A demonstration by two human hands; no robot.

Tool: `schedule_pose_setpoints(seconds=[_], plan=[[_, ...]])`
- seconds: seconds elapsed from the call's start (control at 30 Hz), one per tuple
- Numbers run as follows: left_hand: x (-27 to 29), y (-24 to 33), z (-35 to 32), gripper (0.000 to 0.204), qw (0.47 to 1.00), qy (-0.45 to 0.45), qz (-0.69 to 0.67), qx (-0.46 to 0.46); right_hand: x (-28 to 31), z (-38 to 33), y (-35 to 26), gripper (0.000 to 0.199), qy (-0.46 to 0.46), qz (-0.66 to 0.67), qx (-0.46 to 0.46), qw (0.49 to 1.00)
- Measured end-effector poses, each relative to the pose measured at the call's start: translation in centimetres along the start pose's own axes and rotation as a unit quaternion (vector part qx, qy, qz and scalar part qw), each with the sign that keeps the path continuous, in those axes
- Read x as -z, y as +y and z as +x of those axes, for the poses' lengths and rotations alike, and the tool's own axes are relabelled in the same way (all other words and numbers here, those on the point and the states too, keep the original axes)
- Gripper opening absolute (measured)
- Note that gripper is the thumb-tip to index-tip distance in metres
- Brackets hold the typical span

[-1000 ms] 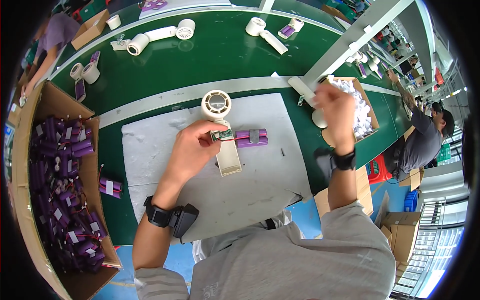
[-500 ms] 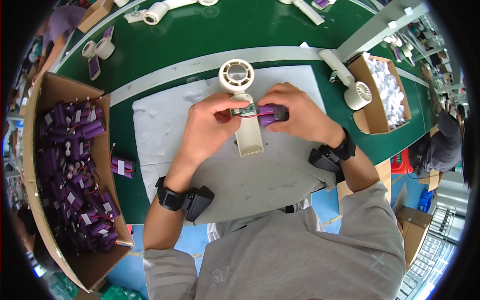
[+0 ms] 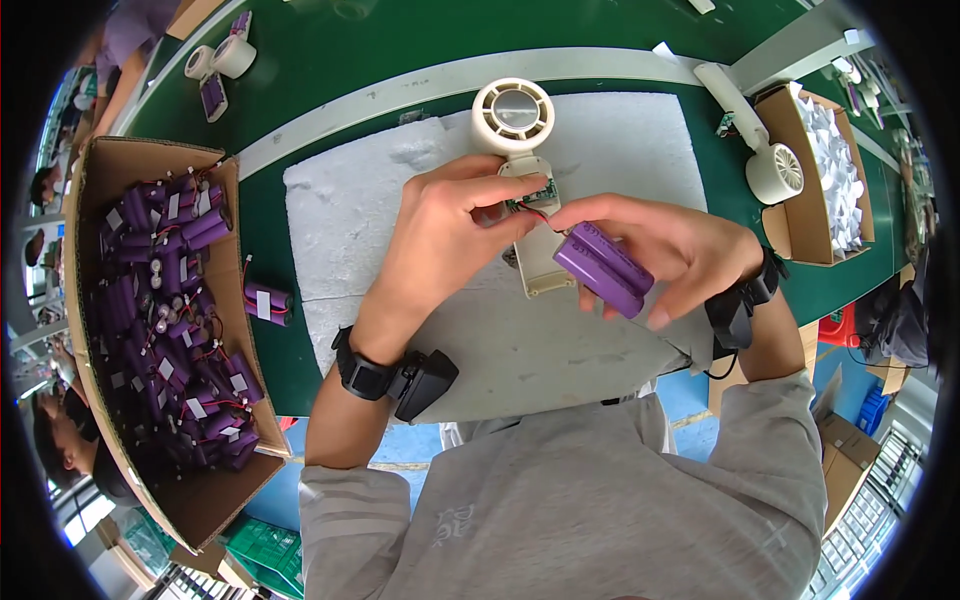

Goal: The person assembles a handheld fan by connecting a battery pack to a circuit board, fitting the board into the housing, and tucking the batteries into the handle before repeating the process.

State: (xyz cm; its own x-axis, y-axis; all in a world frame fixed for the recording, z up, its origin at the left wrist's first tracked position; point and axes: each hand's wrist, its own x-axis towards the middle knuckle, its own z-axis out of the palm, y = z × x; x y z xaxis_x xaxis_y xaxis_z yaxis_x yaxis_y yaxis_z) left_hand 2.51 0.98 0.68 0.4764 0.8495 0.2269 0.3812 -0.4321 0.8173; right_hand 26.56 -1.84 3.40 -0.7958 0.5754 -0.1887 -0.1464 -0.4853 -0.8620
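A cream handheld fan [image 3: 545, 262], its handle shell lying open, rests on the grey-white foam sheet with the round fan head pointing away from me. My left hand [image 3: 445, 215] is closed at the top of the handle, thumb and forefinger pinching a small green circuit board [image 3: 546, 192]. My right hand [image 3: 680, 250] holds a purple two-cell battery pack [image 3: 604, 268] beside the handle, tilted, with its thumb below and fingers behind it. Thin red and black wires run from the pack towards the board; their ends are hidden by my left fingers.
A cardboard box [image 3: 255, 375] full of purple battery packs stands at left, with one loose pack [image 3: 268, 304] beside it. At right are another fan [image 3: 774, 172] and a box of white pieces [image 3: 832, 180]. Further fan parts [image 3: 232, 58] lie at the far left.
The battery pack has been turned over and tilted, and my right hand has opened out beneath it. My left hand stays at the board. The whole view has shifted slightly.
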Motion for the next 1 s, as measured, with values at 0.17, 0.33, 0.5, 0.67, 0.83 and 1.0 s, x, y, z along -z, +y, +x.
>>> schedule_pose_setpoints(seconds=[0.17,0.33,0.5,0.67,0.83,1.0], plan=[[-0.3,0.1,0.0,0.029,0.999,0.026,0.023,-0.039,-0.1,-0.3,-1.4,0.089,0.054,-0.019,-0.064,0.996],[0.0,0.3,-0.5,0.026,0.999,0.014,0.036,-0.028,0.6,0.3,-0.1,0.086,0.084,-0.146,0.039,0.985],[0.5,-0.7,-0.7,0.025,0.999,-0.006,0.012,-0.044,-0.6,0.8,0.6,0.078,0.114,-0.28,0.051,0.952],[1.0,-1.7,-0.9,0.027,0.997,-0.027,-0.004,-0.072,-2.6,1.7,2.5,0.073,0.156,-0.457,0.111,0.869],[1.6,-1.5,-1.4,0.033,0.996,-0.059,0.011,-0.071,-3.6,2.5,3.6,0.071,0.177,-0.581,0.162,0.778],[1.9,-1.6,-1.6,0.037,0.994,-0.067,0.021,-0.081,-4.8,2.4,4.4,0.067,0.199,-0.593,0.166,0.762]])
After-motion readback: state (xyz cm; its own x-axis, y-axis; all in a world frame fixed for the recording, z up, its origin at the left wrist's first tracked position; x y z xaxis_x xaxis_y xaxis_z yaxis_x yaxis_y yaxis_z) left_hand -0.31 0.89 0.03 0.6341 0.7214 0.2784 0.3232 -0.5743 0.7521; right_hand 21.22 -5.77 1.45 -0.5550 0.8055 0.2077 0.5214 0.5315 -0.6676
